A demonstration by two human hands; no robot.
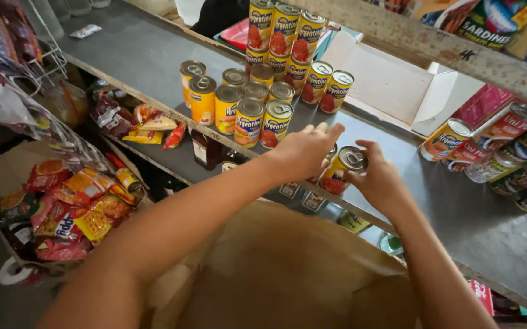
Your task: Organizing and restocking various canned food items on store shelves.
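Both hands meet at the shelf's (458,213) front edge: the right hand (380,181) grips a tilted yellow can (343,170), while the left hand (305,150) curls over another can, mostly hidden. Standing cans (248,106) cluster behind, an open cardboard box (385,82) sits beyond, and bare shelf stretches rightward.

A grey shelf (154,55) carries yellow tins (257,106) (some stacked) and a cardboard box (391,82).

Yellow-and-blue cans (262,116) with red food pictures stand on a grey shelf (148,55).
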